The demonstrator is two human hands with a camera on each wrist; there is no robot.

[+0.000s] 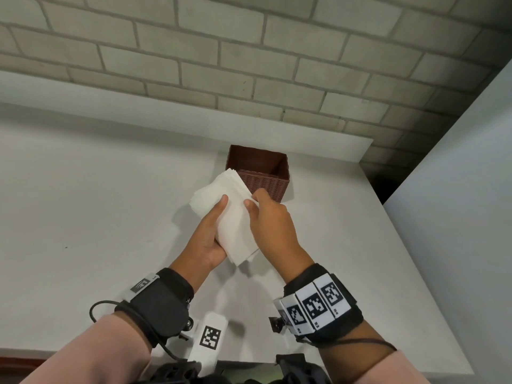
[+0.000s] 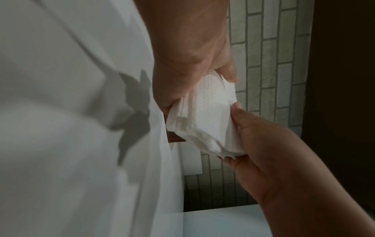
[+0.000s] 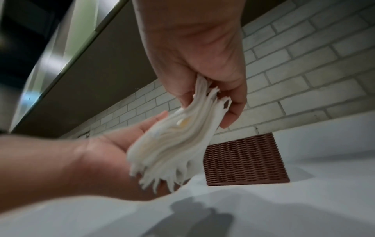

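A thick stack of white paper napkins point(image 1: 232, 217) is held above the white counter, just in front of a brown woven basket point(image 1: 261, 180). My left hand point(image 1: 213, 231) cradles the stack from below, with its thumb lying across the top. My right hand point(image 1: 263, 214) pinches the stack's right edge between thumb and fingers. In the left wrist view the napkins point(image 2: 207, 115) bend between the left hand point(image 2: 192, 64) and the right hand point(image 2: 263, 152). In the right wrist view the napkins' point(image 3: 172, 144) loose edges fan out under the right hand point(image 3: 202, 64), beside the basket point(image 3: 243, 158). What shows of the basket's inside is bare.
The white counter point(image 1: 97, 217) stretches left and toward me, with a raised white ledge point(image 1: 166, 126) against a grey brick wall point(image 1: 249, 51). A tall white panel point(image 1: 457, 189) stands at the right, with a dark gap point(image 1: 385, 187) beside the counter's far right corner.
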